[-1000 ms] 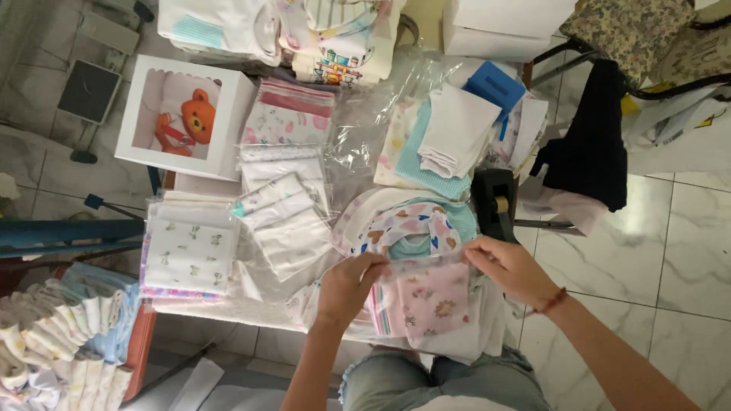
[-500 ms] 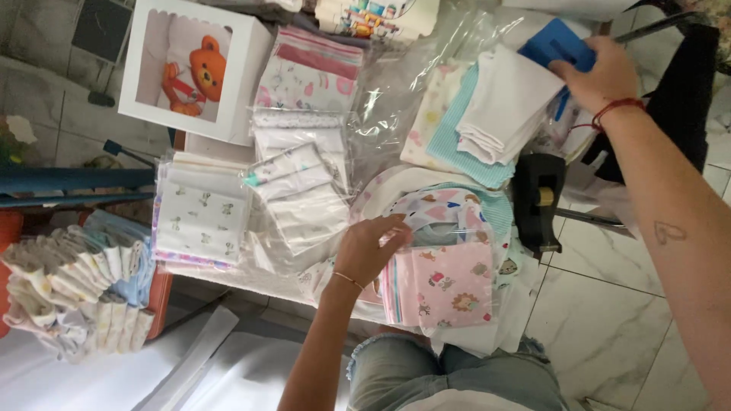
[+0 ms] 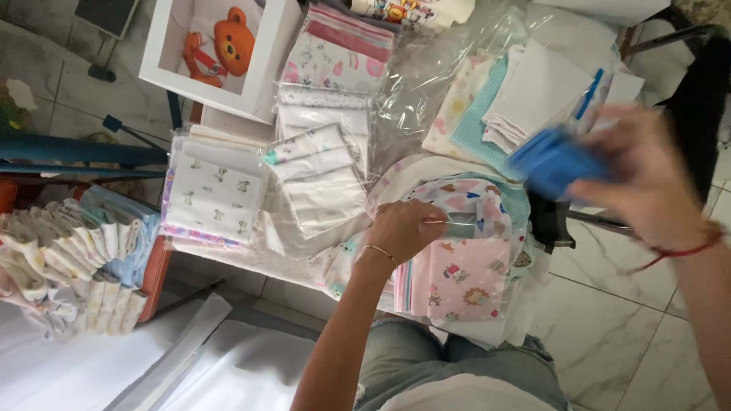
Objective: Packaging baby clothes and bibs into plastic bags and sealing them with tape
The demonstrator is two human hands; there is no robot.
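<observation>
My left hand [image 3: 403,228] rests on a stack of printed baby cloths in clear wrap [image 3: 464,266], fingers curled at its top edge. My right hand [image 3: 647,179], blurred and raised at the right, is closed on a small blue object [image 3: 552,161], held above the table's right side. A red string is tied round that wrist.
Several bagged cloth packs [image 3: 217,194] and folded white cloths [image 3: 316,179] cover the table. A white box with a teddy bear window [image 3: 217,49] stands at the back left. Folded white and blue fabric [image 3: 533,95] lies at the back right. Rolled cloths [image 3: 72,255] fill a container on the left.
My right hand has come back from the far right corner toward me, carrying the blue object. My left hand stays on the printed cloth stack.
</observation>
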